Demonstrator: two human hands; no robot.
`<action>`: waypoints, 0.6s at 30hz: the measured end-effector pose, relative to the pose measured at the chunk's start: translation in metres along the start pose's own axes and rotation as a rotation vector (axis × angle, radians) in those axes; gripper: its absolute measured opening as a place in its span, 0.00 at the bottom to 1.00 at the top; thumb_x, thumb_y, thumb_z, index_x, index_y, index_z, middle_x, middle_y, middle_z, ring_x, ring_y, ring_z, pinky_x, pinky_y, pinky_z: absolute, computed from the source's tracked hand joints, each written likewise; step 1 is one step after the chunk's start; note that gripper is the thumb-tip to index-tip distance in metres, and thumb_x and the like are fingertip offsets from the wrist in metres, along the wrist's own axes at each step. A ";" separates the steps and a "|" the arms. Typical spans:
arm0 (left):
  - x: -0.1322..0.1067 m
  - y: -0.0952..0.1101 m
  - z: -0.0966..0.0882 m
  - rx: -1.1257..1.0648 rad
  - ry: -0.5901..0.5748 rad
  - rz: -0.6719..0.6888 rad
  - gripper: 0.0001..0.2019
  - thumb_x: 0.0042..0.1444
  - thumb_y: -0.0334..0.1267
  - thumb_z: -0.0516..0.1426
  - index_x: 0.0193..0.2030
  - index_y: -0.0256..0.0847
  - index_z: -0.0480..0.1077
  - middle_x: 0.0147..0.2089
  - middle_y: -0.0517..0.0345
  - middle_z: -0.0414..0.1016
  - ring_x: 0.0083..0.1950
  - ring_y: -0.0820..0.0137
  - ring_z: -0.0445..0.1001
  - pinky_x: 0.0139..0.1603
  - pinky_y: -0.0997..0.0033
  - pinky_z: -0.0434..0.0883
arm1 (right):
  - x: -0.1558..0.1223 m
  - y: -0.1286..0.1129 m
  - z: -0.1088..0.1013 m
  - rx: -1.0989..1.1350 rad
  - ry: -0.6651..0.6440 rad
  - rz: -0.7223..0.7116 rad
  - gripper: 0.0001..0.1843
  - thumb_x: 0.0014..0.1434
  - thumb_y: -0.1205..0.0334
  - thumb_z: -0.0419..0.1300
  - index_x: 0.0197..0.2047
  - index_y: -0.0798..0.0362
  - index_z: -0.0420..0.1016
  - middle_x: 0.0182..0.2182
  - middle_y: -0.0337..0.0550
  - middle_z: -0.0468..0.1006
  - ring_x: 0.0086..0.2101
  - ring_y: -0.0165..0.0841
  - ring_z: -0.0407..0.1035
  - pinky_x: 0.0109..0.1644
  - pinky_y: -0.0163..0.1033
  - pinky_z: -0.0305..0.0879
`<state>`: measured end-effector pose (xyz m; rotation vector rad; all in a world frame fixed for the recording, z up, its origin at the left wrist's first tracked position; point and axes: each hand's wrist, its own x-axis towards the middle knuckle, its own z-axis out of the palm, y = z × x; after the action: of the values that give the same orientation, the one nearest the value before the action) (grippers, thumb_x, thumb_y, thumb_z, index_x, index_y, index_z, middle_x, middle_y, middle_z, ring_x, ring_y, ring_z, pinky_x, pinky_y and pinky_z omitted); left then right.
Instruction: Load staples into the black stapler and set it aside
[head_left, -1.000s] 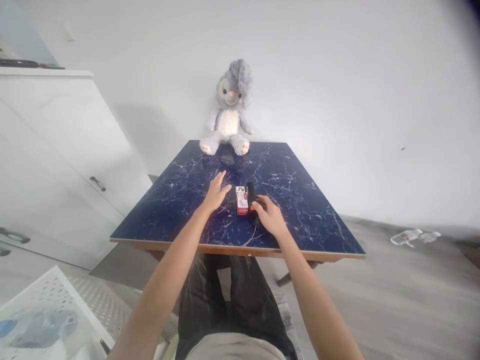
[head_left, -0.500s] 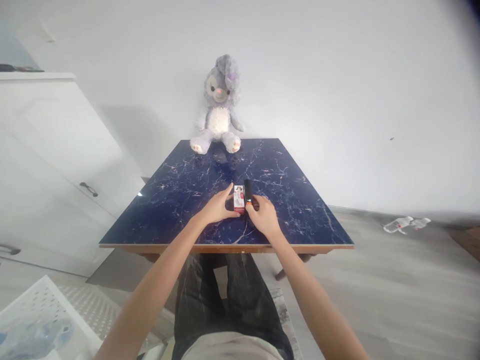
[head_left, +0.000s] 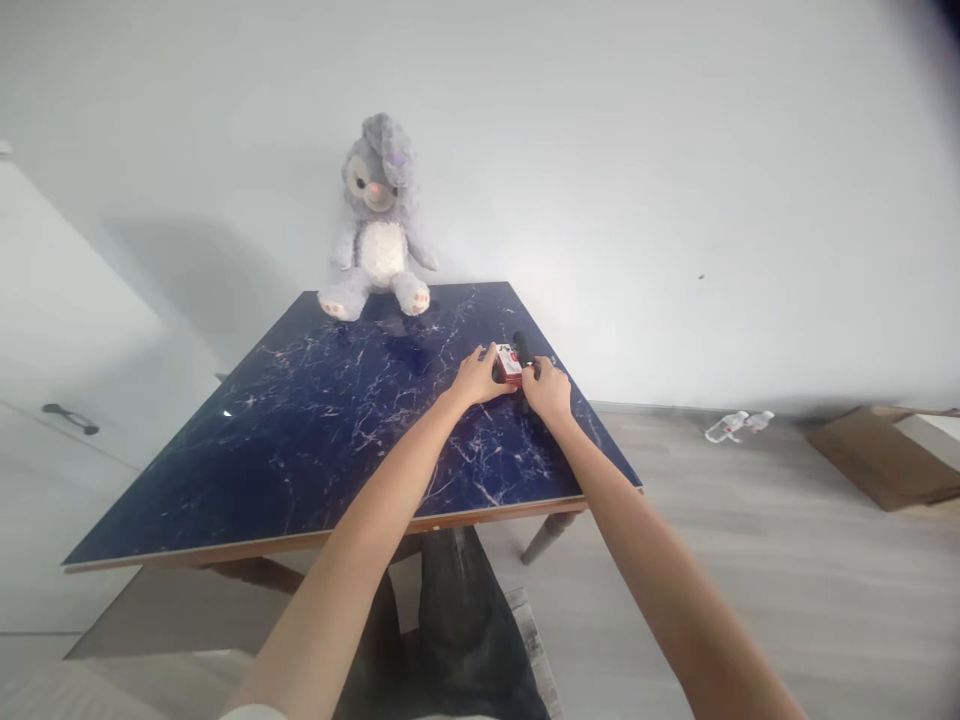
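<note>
A small red and white box (head_left: 508, 364) lies on the dark blue marbled table (head_left: 315, 420), near its right edge. My left hand (head_left: 475, 377) holds the box's left side, fingers curled around it. A black stick-like object (head_left: 520, 347) lies just right of the box. My right hand (head_left: 547, 388) rests against the box's right side and the near end of the black object, fingers bent. Both hands press in on the two items from either side.
A grey plush rabbit (head_left: 377, 220) sits at the table's far edge against the white wall. A white cabinet (head_left: 52, 400) stands on the left. On the floor to the right lie a plastic bottle (head_left: 733, 425) and a flat cardboard piece (head_left: 877, 462).
My left hand came from open on the table to gripping the box. Both hands slid the box and black object toward the table's right side. The view swung right.
</note>
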<state>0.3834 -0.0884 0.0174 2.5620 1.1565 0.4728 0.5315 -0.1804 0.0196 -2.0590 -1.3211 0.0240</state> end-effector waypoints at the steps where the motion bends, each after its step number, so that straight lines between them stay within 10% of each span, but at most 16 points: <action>1: 0.010 0.003 0.002 0.013 -0.012 -0.001 0.59 0.49 0.67 0.60 0.77 0.33 0.41 0.77 0.36 0.47 0.78 0.46 0.42 0.73 0.51 0.50 | 0.007 0.003 0.000 0.006 -0.003 0.012 0.23 0.65 0.60 0.51 0.60 0.57 0.72 0.46 0.54 0.82 0.48 0.45 0.75 0.55 0.45 0.66; 13: 0.035 -0.007 0.010 -0.073 -0.008 -0.019 0.63 0.45 0.70 0.61 0.78 0.39 0.38 0.78 0.41 0.46 0.77 0.45 0.46 0.72 0.51 0.51 | 0.037 0.009 0.008 0.136 0.010 0.072 0.21 0.63 0.53 0.53 0.53 0.53 0.78 0.43 0.51 0.83 0.46 0.44 0.77 0.54 0.43 0.67; 18: 0.037 -0.006 0.014 -0.105 0.046 0.044 0.53 0.47 0.65 0.64 0.75 0.42 0.53 0.73 0.43 0.59 0.75 0.42 0.51 0.70 0.49 0.56 | 0.038 0.014 0.009 0.183 0.005 0.104 0.23 0.62 0.51 0.54 0.55 0.52 0.77 0.45 0.51 0.83 0.48 0.45 0.76 0.55 0.45 0.67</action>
<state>0.4080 -0.0582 0.0089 2.5027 1.0630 0.5893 0.5583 -0.1480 0.0173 -1.9687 -1.1623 0.1790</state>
